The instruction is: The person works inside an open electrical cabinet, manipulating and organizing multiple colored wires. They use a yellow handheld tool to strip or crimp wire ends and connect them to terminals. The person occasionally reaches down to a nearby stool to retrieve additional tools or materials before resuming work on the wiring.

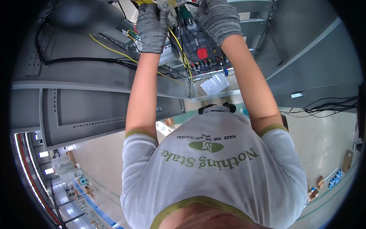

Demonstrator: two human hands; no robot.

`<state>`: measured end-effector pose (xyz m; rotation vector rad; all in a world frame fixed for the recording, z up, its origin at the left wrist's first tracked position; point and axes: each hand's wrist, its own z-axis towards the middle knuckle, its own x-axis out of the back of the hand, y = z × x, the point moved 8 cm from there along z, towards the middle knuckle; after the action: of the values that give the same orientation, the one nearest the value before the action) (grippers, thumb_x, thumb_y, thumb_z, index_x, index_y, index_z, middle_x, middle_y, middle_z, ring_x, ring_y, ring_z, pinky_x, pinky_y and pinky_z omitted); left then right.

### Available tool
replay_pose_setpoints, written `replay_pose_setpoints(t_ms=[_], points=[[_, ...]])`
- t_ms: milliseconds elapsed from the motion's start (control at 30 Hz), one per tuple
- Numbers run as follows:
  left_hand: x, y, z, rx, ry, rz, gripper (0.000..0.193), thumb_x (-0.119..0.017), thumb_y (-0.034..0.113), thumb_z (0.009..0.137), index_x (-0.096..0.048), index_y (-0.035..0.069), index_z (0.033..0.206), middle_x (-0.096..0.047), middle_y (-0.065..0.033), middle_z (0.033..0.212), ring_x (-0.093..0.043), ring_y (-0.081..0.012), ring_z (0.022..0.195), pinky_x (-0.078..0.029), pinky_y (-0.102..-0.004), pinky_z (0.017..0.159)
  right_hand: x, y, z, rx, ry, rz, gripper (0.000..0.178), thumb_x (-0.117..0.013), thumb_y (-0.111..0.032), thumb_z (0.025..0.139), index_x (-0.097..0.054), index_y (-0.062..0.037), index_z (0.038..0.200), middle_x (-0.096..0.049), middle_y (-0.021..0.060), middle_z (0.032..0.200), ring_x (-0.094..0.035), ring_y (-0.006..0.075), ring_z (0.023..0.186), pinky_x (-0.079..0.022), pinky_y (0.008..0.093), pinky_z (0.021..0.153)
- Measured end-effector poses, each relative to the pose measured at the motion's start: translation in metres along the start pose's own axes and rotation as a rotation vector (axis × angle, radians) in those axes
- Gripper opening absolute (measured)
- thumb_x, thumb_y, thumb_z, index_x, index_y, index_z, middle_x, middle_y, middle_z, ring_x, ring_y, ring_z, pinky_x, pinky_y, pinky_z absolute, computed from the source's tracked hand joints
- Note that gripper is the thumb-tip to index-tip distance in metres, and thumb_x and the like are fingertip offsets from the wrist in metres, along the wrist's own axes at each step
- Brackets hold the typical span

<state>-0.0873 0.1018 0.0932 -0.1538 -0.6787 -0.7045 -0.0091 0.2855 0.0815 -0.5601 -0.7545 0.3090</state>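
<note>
Both hands wear grey knitted gloves and reach into an open metal electrical cabinet at the top of the head view. My left hand (pixel 152 29) is closed beside a clear plastic block (pixel 170 4); its fingertips are hidden, and so is whatever they grip. To the right of the block, my right hand (pixel 220 21) has its fingers curled, partly cut off by the upper edge. What it holds cannot be made out. Between the hands stand a green part (pixel 185 13) and black wires. Below them is a dark grey breaker-like device (pixel 207 40) with a red square (pixel 202 53).
A yellow wire (pixel 114 50) and a thick black cable bundle (pixel 82 60) run along the left cabinet panel. A clear plastic bag (pixel 215 84) lies near the cabinet's lower edge. Black cables (pixel 324 107) hang at the right. A blurred dark oval (pixel 85 16) covers the upper left.
</note>
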Motion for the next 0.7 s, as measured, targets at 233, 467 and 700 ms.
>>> replay_pose_setpoints(t_ms=[233, 467, 700], points=[[0.004, 0.007, 0.001, -0.007, -0.009, -0.032, 0.023, -0.063, 0.017, 0.082, -0.059, 0.001, 0.098, -0.057, -0.0189, 0.099, -0.059, -0.0372, 0.088, -0.048, -0.0455, 0.076, 0.005, -0.009, 0.016, -0.055, -0.028, 0.016, 0.013, -0.059, -0.017, 0.082, -0.061, -0.0051, 0.087, -0.063, 0.0215, 0.076, -0.063, 0.0377, 0.079, -0.049, 0.0476, 0.071], [0.002, 0.008, 0.003, -0.022, -0.014, -0.073, 0.02, -0.06, 0.018, 0.084, -0.058, 0.003, 0.098, -0.056, -0.0184, 0.1, -0.059, -0.0362, 0.09, -0.049, -0.0457, 0.077, -0.012, -0.003, 0.033, 0.139, -0.085, -0.183, 0.025, -0.066, -0.031, 0.082, -0.069, -0.0131, 0.099, -0.067, 0.0119, 0.094, -0.062, 0.0322, 0.09, -0.05, 0.0408, 0.081], [0.0, 0.002, 0.001, -0.011, 0.006, -0.081, 0.019, -0.059, 0.019, 0.085, -0.058, 0.004, 0.097, -0.055, -0.0169, 0.101, -0.06, -0.0344, 0.089, -0.05, -0.0443, 0.076, -0.012, -0.02, 0.037, 0.332, -0.158, -0.314, 0.025, -0.066, -0.029, 0.084, -0.068, -0.0093, 0.099, -0.069, 0.0116, 0.085, -0.067, 0.0275, 0.079, -0.053, 0.0369, 0.071]])
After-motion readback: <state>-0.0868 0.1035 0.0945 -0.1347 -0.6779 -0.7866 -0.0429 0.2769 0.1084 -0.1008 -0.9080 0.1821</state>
